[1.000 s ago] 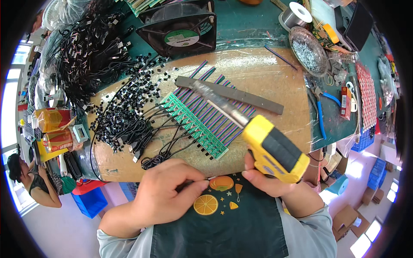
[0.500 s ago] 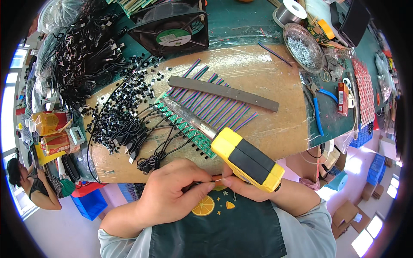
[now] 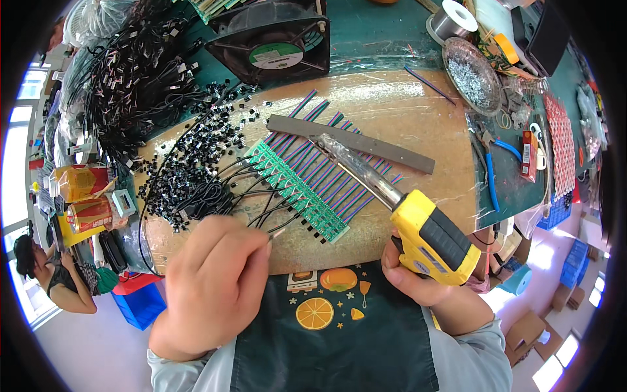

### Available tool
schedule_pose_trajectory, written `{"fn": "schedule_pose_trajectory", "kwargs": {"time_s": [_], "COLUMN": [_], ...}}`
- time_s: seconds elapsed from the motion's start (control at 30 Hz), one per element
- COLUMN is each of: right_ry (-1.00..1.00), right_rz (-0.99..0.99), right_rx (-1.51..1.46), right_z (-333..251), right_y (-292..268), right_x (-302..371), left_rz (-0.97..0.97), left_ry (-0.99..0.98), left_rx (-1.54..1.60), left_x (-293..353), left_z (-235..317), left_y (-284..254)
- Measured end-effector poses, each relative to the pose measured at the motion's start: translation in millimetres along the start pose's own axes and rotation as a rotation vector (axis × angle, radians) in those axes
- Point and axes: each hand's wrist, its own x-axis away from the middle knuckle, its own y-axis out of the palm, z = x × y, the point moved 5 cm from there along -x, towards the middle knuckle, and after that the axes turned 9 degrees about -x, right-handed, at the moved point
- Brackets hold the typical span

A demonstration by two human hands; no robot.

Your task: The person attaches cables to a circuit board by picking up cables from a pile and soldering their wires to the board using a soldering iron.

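On the table (image 3: 379, 42), one grey bar (image 3: 385, 151) crosses the coloured wires (image 3: 332, 193) of one green circuit panel (image 3: 297, 188). The right hand (image 3: 418, 282) grips one yellow soldering gun (image 3: 436, 240); the left hand (image 3: 212, 284) is curled near black cables (image 3: 206, 199), its grasp impossible to tell.

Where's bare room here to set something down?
Brown board between the gray bar and loose wire; nearly bare green tabletop between the cooling fan and solder spool. Crowded: the left, heaped with black connectors and bundled cables.
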Motion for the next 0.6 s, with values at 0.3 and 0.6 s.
{"fn": "schedule_pose_trajectory", "kwargs": {"time_s": [0.3, 0.6], "right_ry": [-0.034, -0.144], "right_rz": [-0.078, -0.155], "right_rx": [0.041, 0.383], "right_z": [9.1, 27.1], "right_y": [-17.2, -31.9], "right_x": [24.8, 48.8], "left_rz": [0.06, 0.042], "left_ry": [0.057, 0.121], "left_rx": [-0.058, -0.038], "left_x": [6.9, 7.5], "left_z": [-12.5, -13.0], "left_y": [67.1, 73.9]}}
